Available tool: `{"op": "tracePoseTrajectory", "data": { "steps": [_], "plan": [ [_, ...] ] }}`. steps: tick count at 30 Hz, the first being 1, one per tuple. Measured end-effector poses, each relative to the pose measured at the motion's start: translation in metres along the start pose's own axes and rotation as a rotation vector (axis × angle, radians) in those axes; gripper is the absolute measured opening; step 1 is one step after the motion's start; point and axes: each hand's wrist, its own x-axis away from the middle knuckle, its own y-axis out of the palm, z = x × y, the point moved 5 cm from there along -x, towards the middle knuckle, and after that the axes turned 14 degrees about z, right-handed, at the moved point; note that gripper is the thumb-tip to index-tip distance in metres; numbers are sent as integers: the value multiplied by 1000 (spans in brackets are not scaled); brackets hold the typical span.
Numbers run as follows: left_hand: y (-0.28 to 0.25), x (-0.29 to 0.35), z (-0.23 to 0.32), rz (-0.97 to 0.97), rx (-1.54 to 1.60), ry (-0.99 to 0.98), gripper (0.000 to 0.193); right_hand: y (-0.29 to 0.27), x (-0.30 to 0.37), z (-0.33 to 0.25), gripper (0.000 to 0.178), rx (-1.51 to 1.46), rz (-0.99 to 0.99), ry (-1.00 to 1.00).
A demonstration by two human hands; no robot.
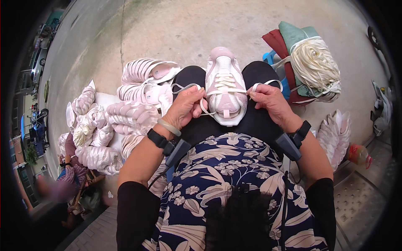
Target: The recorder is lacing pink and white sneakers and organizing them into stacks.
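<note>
Dark hair and a blue floral dress filled the near edge, both forearms reaching out over the lap (255, 121), each wrist strapped with a black device. Left hand (184, 108) was closed, fingers pinched on the left end of the white lace (200, 102); right hand (271, 99) was likewise closed, pinching the right end. Between them one pink-and-white shoe (225, 85) lay sole-down on the middle of the lap, toe pointing away. Pulling unevenly could, I judged, drag one lace end out of its eyelets, or tip the shoe off the knees onto the concrete. Beyond the lap's left edge lay a heap of matching shoes (113, 125), too tangled to count. At the right sat one bundle of white laces (316, 67) on folded cloth, one bottle nearer by.
</note>
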Motion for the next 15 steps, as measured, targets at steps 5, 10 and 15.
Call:
{"op": "tracePoseTrajectory", "data": {
  "steps": [5, 10, 15],
  "plan": [
    [-8, -3, -9, 90, 78, 13, 18, 2, -11, 12, 8, -167, 94, -19],
    [-7, -2, -8, 55, 180, 85, 21, 9, -16, 10, 6, -110, 128, -199],
    [-3, 2, -8, 64, 214, 94, 19, 15, -18, 10, 4, -35, 154, -365]
  ]
}}
